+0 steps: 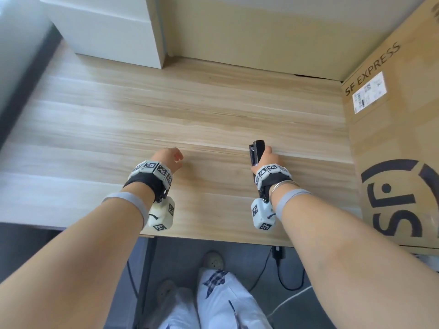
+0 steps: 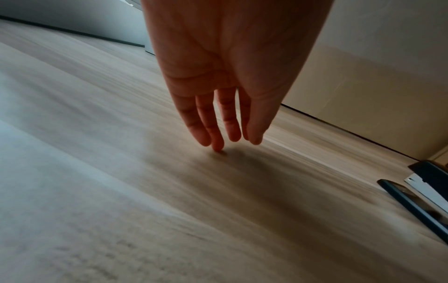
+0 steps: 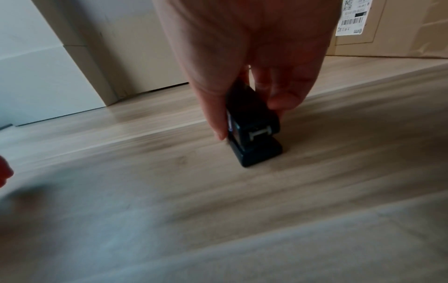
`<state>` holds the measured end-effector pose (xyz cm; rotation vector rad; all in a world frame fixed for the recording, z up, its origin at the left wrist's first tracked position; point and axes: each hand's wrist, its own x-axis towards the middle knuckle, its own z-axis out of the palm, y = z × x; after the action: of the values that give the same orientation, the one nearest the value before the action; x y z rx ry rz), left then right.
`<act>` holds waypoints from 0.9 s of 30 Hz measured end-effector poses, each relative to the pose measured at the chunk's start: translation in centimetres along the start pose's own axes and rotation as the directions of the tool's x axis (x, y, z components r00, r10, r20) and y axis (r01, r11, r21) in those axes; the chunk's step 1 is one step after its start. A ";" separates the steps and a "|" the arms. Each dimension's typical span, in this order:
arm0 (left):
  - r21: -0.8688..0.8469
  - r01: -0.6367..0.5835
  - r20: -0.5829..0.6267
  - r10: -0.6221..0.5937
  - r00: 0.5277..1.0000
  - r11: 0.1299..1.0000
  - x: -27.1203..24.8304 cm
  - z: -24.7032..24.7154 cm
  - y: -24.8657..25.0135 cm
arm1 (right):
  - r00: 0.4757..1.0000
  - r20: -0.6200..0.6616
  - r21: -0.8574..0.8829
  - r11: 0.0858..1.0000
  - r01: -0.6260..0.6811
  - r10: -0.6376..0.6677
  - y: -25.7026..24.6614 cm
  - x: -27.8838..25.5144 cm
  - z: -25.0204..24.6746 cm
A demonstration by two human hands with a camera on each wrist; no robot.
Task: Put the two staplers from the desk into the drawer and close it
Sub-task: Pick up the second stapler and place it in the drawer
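A black stapler (image 1: 256, 152) stands on the wooden desk (image 1: 190, 110) towards the right, its front end pointing away from me. My right hand (image 1: 267, 157) grips it, thumb on one side and fingers on the other; in the right wrist view the stapler (image 3: 254, 132) sits on the desk between thumb and fingers (image 3: 281, 99). My left hand (image 1: 169, 157) hovers empty over the desk to the left, its fingers (image 2: 215, 132) hanging straight down with one tip near the surface. The stapler (image 2: 421, 193) shows at the left wrist view's right edge. Only one stapler is in view, and no drawer is visible.
A large SF Express cardboard box (image 1: 399, 138) stands on the desk's right side. A white box (image 1: 107, 27) sits at the back left against a beige panel (image 1: 249, 32). The desk's front edge (image 1: 213, 241) lies under my forearms; legs and cables show below.
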<state>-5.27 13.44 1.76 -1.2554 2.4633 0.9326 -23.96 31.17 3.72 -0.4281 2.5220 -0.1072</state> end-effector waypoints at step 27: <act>-0.192 0.279 -0.107 -0.303 0.947 0.941 -15.4 -4.0 -21.7 | 0.848 0.191 0.118 0.869 0.480 -0.494 -18.6 -20.6 14.5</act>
<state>21.55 11.57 2.43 -1.7392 2.2394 1.0281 5.46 20.57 5.61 -0.9946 2.1367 -0.3202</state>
